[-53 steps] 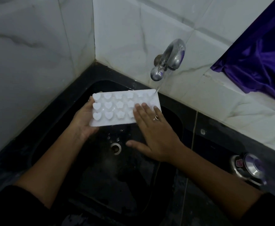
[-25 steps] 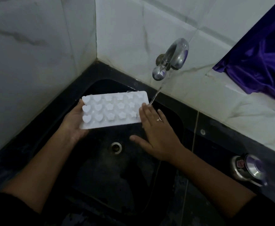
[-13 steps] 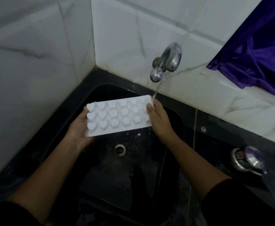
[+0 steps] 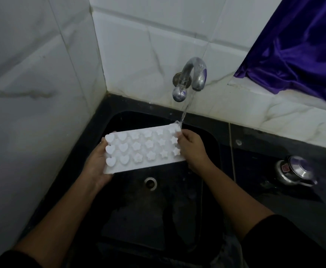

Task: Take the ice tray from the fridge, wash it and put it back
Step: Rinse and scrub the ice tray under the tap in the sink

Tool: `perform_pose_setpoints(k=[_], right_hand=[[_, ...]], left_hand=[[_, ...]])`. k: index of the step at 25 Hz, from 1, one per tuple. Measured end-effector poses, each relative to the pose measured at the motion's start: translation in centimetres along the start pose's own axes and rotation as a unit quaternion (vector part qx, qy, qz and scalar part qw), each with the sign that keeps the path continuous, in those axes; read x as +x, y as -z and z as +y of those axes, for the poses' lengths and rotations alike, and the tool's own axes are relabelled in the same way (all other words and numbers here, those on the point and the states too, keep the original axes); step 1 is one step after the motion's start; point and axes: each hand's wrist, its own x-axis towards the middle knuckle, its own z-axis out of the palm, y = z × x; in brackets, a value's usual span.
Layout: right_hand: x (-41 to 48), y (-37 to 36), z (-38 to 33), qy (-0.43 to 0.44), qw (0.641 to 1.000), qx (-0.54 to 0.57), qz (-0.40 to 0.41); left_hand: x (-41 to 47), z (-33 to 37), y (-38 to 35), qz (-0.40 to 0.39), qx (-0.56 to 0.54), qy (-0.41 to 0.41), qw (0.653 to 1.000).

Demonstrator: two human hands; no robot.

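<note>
ice tray (image 4: 142, 149) held over the sink (image 4: 212, 144), long axis running 9 to 3; left hand (image 4: 97, 167) grips its 9 end, right hand (image 4: 194, 149) pinches the 3 end, nearer the stream at 1.

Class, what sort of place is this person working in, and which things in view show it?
Most likely a home kitchen: a black sink, a wall tap running onto an ice tray, and a steel pot on the dark counter.
</note>
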Motion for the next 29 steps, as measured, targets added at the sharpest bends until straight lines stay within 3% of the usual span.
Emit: perform_pose_setpoints(k=[7, 12, 15, 20, 22, 25, 29], right_hand=[[0.6, -0.5, -2.3, 0.008, 0.998, -0.023, 0.064], [0.4, -0.5, -1.7, 0.017, 0.999, 0.037, -0.01], [1.3, 0.0, -1.1, 0.026, 0.999, -0.013, 0.029], [2.8, 0.3, -0.3, -0.103, 0.989, 0.055, 0.088], [3.1, 0.3, 1.4, -0.175, 0.965, 0.18, 0.08], [3.4, -0.9, 5.1, -0.249, 0.876, 0.4, 0.104], [3.7, -3.5, 8.2, -0.297, 0.771, 0.533, 0.181]], left_hand=[[0.4, 0.7, -0.7, 0.001, 0.016, 0.003, 1.0], [2.3, 1.1, 0.4, 0.023, 0.004, 0.04, 0.999], [2.6, 0.2, 0.1, 0.009, 0.031, 0.046, 0.998], [4.3, 0.3, -1.6, 0.035, 0.144, 0.013, 0.989], [4.9, 0.0, -2.4, 0.044, 0.156, 0.007, 0.987], [5.6, -1.5, -4.3, 0.06, 0.136, -0.023, 0.989], [5.8, -4.3, -7.9, 0.069, 0.192, -0.07, 0.976]])
